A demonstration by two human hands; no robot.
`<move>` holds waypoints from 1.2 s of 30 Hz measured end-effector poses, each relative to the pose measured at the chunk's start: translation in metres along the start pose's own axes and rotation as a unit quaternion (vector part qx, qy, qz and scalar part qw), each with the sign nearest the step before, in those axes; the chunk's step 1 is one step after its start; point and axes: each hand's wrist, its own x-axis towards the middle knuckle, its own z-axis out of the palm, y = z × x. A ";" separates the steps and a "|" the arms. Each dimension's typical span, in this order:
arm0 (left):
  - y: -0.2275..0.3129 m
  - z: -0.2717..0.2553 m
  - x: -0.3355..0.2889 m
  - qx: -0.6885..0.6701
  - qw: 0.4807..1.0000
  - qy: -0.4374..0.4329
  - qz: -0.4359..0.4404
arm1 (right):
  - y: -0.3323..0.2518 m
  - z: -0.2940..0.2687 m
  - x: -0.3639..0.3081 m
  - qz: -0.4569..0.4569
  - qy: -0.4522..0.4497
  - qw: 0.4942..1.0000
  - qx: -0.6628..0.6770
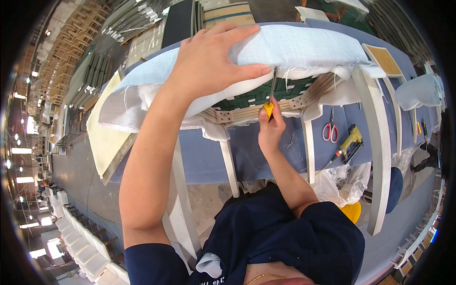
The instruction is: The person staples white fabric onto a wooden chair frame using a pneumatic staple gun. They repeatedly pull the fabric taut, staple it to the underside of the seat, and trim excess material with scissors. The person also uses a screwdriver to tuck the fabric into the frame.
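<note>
A chair lies tipped on a bench, its pale wooden legs [375,142] pointing toward me. Light blue woven fabric [304,45] covers its seat, with a frayed edge along white padding. Beneath, dark green webbing [247,99] crosses the wooden frame [256,114]. My left hand [213,61] presses on the fabric, fingers spread and thumb near the edge. My right hand [271,130] grips a yellow-handled screwdriver [269,109] from below. Its thin metal shaft points up to the fabric edge; the tip is hidden there.
Red-handled scissors [330,132] and a yellow-green staple gun [350,145] with a hose lie on the blue bench cover [266,156], right of my right hand. A yellow foam panel [107,128] stands at left. Clear plastic [342,183] hangs below the bench at right.
</note>
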 end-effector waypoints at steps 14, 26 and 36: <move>-0.005 0.002 0.004 0.000 1.000 0.014 0.005 | 0.025 0.004 0.036 0.134 -0.235 0.895 0.356; -0.003 0.002 0.005 0.016 1.000 0.000 -0.006 | -0.002 -0.020 0.030 0.272 -0.338 0.793 0.428; -0.001 0.000 0.006 -0.007 1.000 -0.009 -0.016 | -0.025 -0.048 0.034 0.191 -0.527 0.595 0.576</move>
